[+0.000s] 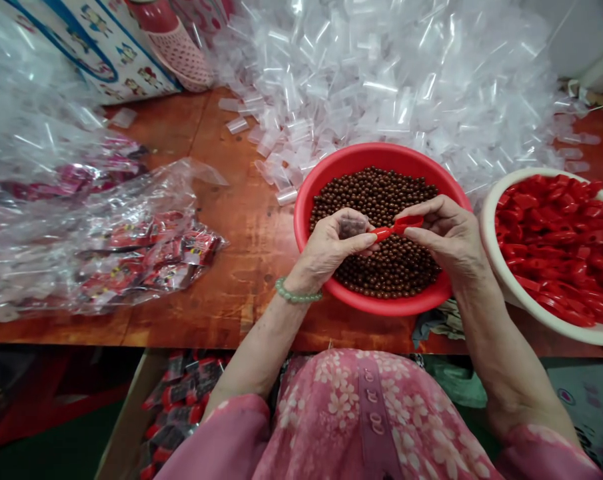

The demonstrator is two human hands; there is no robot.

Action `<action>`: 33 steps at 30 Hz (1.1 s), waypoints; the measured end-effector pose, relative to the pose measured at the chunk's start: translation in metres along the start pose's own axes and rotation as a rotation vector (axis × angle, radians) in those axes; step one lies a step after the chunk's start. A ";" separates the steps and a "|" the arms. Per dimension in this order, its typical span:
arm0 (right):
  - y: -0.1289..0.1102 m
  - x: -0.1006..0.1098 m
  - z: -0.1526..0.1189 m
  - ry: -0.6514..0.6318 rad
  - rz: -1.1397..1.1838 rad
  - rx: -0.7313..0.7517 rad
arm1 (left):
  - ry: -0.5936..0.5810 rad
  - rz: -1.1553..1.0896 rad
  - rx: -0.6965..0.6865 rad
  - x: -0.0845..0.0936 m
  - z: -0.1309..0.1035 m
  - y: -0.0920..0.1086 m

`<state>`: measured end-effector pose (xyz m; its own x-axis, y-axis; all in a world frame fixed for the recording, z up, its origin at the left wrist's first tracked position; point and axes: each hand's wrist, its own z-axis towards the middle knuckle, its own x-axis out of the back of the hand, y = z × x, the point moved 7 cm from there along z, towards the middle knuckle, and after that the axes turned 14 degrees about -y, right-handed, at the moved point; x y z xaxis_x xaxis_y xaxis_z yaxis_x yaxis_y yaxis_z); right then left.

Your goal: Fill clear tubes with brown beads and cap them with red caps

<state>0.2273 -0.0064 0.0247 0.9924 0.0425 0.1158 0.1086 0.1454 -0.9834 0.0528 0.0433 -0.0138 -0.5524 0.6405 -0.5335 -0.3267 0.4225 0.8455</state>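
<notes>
Above the red basin (308, 180) of small brown balls (381, 283), both hands meet at a red plastic part. My left hand (326, 243) is closed around a small clear plastic tube (354, 227) that looks dark inside, its thumb against the narrow left end of the red part. Between the thumb and fingers of my right hand (446, 233), the wider end of the red plastic part (409, 223) is pinched. Whether this is one piece or two touching pieces, I cannot tell. The left fingers partly hide the tube.
A big heap of clear plastic tubes (351, 80) lies behind the basin. Right of it stands a white basin (496, 260) of red plastic parts (561, 247). Plastic bags with red packets (131, 247) lie at left. Below the table edge, a box holds several red-and-dark filled pieces (181, 393).
</notes>
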 end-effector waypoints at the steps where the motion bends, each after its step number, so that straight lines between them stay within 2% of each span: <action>1: 0.001 -0.001 0.001 0.007 0.011 -0.003 | -0.003 -0.008 0.009 0.000 0.000 0.000; 5: 0.004 -0.007 0.005 0.108 0.060 0.005 | -0.038 -0.017 0.071 -0.006 -0.002 -0.002; 7: 0.003 -0.014 0.007 0.142 0.061 0.023 | -0.024 0.006 0.059 -0.006 -0.003 0.000; 12: -0.003 -0.033 0.011 0.098 -0.015 0.051 | 0.074 0.114 -0.033 0.000 -0.004 0.005; 21: -0.007 -0.043 0.005 0.072 -0.213 0.103 | 0.156 0.033 -0.061 0.007 -0.005 0.006; 26: -0.022 -0.055 0.004 -0.001 -0.584 0.284 | 0.210 0.135 -0.128 0.013 -0.007 0.013; 29: -0.030 -0.062 0.001 0.033 -0.820 0.387 | 0.210 0.165 -0.118 0.013 -0.007 0.014; 33: -0.036 -0.068 -0.002 0.073 -1.048 0.424 | 0.185 0.137 -0.099 0.010 -0.007 0.015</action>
<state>0.1557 -0.0164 0.0518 0.4268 -0.3528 0.8327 0.8734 0.3998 -0.2782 0.0368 0.0517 -0.0065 -0.7249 0.5551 -0.4079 -0.3075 0.2691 0.9127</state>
